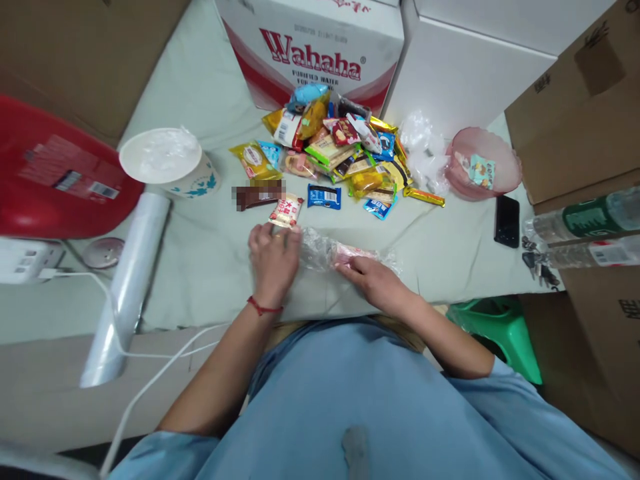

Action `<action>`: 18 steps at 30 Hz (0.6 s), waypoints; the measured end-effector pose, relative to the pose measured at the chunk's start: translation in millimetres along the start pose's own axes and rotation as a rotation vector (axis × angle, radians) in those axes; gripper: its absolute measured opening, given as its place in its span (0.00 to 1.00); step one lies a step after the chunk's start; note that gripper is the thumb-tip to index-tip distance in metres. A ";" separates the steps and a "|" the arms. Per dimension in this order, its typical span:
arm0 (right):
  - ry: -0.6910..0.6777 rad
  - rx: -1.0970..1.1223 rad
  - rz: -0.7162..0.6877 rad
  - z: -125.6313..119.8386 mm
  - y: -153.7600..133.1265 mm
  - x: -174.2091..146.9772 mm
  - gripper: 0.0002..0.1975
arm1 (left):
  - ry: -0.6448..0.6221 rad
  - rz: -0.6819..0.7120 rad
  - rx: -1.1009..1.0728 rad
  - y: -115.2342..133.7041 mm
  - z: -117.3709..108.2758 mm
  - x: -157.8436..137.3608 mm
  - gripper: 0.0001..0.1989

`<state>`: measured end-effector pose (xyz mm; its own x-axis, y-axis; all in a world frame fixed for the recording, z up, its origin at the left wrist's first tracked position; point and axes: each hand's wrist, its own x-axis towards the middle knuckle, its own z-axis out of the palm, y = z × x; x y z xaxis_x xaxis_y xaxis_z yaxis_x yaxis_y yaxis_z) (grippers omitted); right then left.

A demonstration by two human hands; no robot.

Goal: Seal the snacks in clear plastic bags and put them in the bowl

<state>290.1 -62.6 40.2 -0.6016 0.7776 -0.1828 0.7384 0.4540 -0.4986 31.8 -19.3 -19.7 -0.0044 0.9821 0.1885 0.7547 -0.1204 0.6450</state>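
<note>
My left hand (274, 261), a red cord on its wrist, has its fingers curled at the lower edge of a small white-and-red snack packet (287, 211). To its right lies a crinkled clear plastic bag (316, 249) with a pink snack packet (353, 253) in or on it; I cannot tell which. My right hand (374, 281) grips the pink packet, thumb and fingers at its near side. Just beyond my hands are a blue snack packet (324, 197) and a dark brown packet (260, 195), partly blurred out. Behind them rises a mixed heap of wrapped snacks (345, 143).
A paper tub (203, 179) with plastic film in it and a roll of clear film (127, 287) are at left. At right are a pink bowl (463, 177), a phone (507, 221), keys (537, 267) and plastic bottles (590, 219). Cartons (320, 40) line the back.
</note>
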 end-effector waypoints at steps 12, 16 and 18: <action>0.080 0.291 0.056 5.3 2.4 5.5 0.18 | 0.031 0.017 -0.245 100.0 5.4 -35.1 0.06; 0.184 0.417 0.014 -1.2 -4.2 -13.9 0.16 | -0.126 0.270 -0.020 111.3 19.3 -53.2 0.19; 0.168 0.410 -0.107 -9.8 -0.6 -30.1 0.15 | -0.172 0.327 0.116 109.3 24.7 -60.3 0.24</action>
<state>310.7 -82.0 54.4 -0.5850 0.8109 0.0110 0.4728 0.3521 -0.8078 130.8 -88.1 21.1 0.3512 0.9058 0.2370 0.7673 -0.4235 0.4816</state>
